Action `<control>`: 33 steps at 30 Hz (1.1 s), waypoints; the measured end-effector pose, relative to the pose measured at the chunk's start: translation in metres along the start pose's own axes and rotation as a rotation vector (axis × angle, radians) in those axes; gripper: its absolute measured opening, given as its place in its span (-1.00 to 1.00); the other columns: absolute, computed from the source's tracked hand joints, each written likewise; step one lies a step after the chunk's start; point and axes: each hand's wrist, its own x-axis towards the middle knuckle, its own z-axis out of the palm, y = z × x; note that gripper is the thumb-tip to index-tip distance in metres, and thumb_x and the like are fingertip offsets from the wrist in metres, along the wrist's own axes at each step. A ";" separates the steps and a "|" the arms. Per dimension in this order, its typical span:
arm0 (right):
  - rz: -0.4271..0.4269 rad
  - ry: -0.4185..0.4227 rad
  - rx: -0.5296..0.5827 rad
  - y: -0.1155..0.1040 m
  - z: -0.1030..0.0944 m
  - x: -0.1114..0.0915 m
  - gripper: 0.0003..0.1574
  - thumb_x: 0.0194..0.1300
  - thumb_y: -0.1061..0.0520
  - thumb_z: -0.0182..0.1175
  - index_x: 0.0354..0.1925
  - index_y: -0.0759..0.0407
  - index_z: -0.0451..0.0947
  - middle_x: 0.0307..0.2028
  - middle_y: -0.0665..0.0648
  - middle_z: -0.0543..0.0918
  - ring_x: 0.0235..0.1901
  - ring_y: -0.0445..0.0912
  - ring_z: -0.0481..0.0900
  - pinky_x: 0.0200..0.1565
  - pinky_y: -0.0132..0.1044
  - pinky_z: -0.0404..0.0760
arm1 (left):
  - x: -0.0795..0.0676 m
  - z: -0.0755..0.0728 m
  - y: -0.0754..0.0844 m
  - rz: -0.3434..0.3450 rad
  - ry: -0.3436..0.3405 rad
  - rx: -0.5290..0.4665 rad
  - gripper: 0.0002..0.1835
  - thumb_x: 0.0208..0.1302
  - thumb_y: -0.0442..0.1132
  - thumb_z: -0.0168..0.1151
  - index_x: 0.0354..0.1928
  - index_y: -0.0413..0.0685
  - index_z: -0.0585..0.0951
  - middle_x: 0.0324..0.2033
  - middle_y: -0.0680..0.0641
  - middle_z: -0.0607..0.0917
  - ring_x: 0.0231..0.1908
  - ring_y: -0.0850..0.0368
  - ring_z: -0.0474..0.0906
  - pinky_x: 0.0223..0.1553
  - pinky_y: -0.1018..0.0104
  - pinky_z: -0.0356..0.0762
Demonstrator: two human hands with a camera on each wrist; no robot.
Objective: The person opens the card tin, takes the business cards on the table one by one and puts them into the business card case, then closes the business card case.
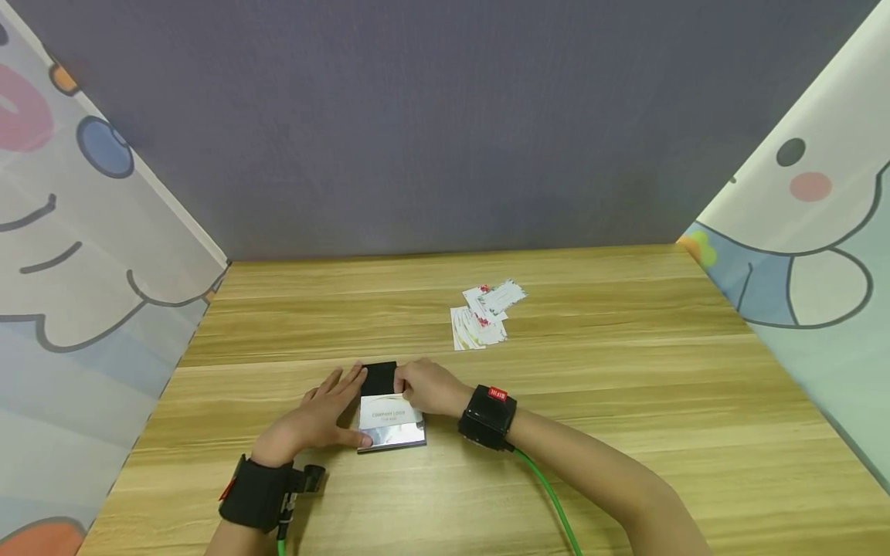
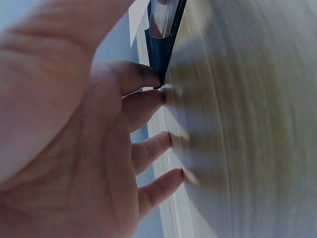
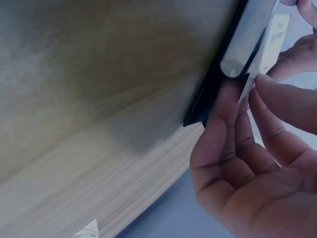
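Note:
A black card holder (image 1: 378,377) with a silver face (image 1: 398,435) lies opened out in front of me on the table. Over it sits a white business card (image 1: 381,411) printed "COMPANY LOGO". My right hand (image 1: 434,388) pinches this card (image 3: 270,52) at its far right part, thumb on top and curled fingers beneath, as the right wrist view shows. Spread along the holder's left side is my left hand (image 1: 316,417), its thumb at the near left corner. In the left wrist view its straight fingers reach the tabletop, the index fingertip at the holder's corner (image 2: 159,59).
Several loose business cards (image 1: 480,328) lie overlapping on the wooden table (image 1: 591,371), beyond and to the right of the holder. A grey panel (image 1: 445,139) rises at the back, with cartoon-printed walls on both sides. A green cable (image 1: 549,490) trails from the right wristband.

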 end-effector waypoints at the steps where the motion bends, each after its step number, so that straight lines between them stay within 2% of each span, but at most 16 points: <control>1: 0.000 -0.001 -0.002 0.000 0.000 0.000 -0.81 0.13 0.38 0.09 -0.46 0.15 0.57 -0.52 -0.04 0.51 -0.54 -0.25 0.35 -0.52 -0.52 0.30 | 0.000 0.000 0.000 0.001 0.000 -0.001 0.16 -0.11 0.20 0.34 0.41 -0.17 -0.04 0.42 -0.21 -0.08 0.37 -0.34 -0.25 0.16 -0.43 -0.17; 9: -0.020 -0.035 -0.005 -0.001 0.000 -0.001 -0.83 0.13 0.38 0.14 -0.45 0.16 0.60 -0.51 -0.01 0.57 -0.61 -0.30 0.31 -0.57 -0.56 0.28 | 0.000 0.000 0.000 0.001 -0.004 -0.008 0.15 -0.11 0.20 0.34 0.41 -0.16 -0.04 0.42 -0.21 -0.09 0.37 -0.34 -0.25 0.16 -0.43 -0.18; 14: -0.049 -0.045 -0.011 -0.001 0.002 -0.001 -0.82 0.14 0.36 0.15 -0.48 0.14 0.62 -0.47 -0.01 0.61 -0.57 -0.31 0.33 -0.51 -0.56 0.32 | -0.001 -0.001 0.000 0.005 -0.004 -0.013 0.15 -0.10 0.20 0.34 0.41 -0.16 -0.05 0.42 -0.21 -0.09 0.37 -0.35 -0.26 0.15 -0.44 -0.18; 21: -0.070 -0.034 -0.017 -0.001 0.003 -0.001 -0.80 0.16 0.29 0.15 -0.53 0.14 0.64 -0.55 -0.08 0.57 -0.54 -0.31 0.37 -0.45 -0.54 0.36 | -0.001 0.000 -0.001 0.015 0.000 -0.009 0.15 -0.10 0.21 0.33 0.42 -0.16 -0.05 0.42 -0.21 -0.09 0.36 -0.35 -0.25 0.15 -0.44 -0.17; 29: -0.082 -0.050 0.017 -0.001 0.001 -0.003 -0.88 0.22 0.26 0.12 -0.40 0.14 0.60 -0.45 -0.06 0.58 -0.55 -0.33 0.36 -0.46 -0.55 0.36 | 0.000 0.000 -0.001 0.011 -0.001 -0.004 0.15 -0.10 0.20 0.33 0.41 -0.16 -0.05 0.42 -0.22 -0.08 0.36 -0.35 -0.25 0.15 -0.44 -0.17; 33: -0.105 -0.060 0.044 0.002 -0.001 -0.003 -0.87 0.22 0.27 0.11 -0.39 0.16 0.60 -0.47 -0.06 0.56 -0.55 -0.33 0.35 -0.48 -0.56 0.34 | 0.000 -0.001 0.000 0.017 0.000 -0.006 0.14 -0.10 0.19 0.34 0.41 -0.18 -0.04 0.41 -0.23 -0.07 0.36 -0.36 -0.24 0.14 -0.45 -0.16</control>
